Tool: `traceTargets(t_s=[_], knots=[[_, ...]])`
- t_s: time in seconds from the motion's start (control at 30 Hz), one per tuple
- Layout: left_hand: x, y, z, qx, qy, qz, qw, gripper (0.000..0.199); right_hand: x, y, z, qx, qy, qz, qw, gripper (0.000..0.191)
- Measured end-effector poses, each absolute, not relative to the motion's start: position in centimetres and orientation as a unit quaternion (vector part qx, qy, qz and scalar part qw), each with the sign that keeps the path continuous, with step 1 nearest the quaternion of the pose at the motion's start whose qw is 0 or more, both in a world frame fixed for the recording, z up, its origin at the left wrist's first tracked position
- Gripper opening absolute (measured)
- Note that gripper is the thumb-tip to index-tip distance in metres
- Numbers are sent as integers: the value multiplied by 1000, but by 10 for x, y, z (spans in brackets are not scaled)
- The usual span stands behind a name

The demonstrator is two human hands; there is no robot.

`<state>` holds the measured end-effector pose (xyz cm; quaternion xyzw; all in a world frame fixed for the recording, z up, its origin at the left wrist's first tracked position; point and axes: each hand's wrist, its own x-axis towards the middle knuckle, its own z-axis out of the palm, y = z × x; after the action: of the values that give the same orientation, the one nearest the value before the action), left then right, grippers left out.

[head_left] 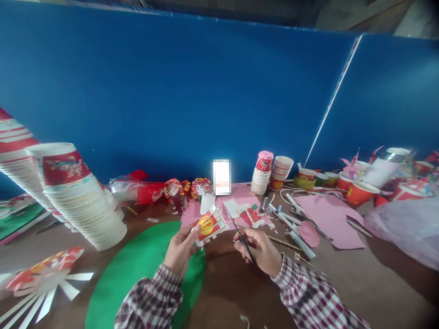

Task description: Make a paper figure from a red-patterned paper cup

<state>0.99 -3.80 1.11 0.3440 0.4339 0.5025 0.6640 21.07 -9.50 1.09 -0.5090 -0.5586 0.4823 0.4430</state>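
Admittedly, parts escape me; a pixelated patch hides something at the back, and the leftmost cup stack [15, 155] runs off the edge; I see the left hand [182, 246] pinching a red-and-white paper piece [207, 225]; the right hand [261, 247] curls around a slim dark tool [243, 240], kind unclear; the paper sits between both hands, near the tool's tip.

The left hand [180, 251] holds printed paper [210, 225]; the right hand [263, 250], a dark tool [245, 245], perhaps scissors.
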Motion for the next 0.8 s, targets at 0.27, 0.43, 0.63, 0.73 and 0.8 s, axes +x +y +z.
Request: traceTargets(t_s=[0.27,0.43,0.63,0.73,0.8], knots=[[9,-35,6,375,430,533,625,54,210,-94,10,-452,-518,586,429,32],[9,-35,5,406,452,534,588,57,210,-95,7,-476,-537,569,402,30],[12,-38,7,441,467,514,568,54,213,-94,4,-482,-542,559,402,33],[10,-36,2,466,457,503,567,53,214,-93,5,-484,-548,551,402,32],[8,-34,-3,485,447,495,566,52,214,-92,6,-484,-549,549,403,32]])
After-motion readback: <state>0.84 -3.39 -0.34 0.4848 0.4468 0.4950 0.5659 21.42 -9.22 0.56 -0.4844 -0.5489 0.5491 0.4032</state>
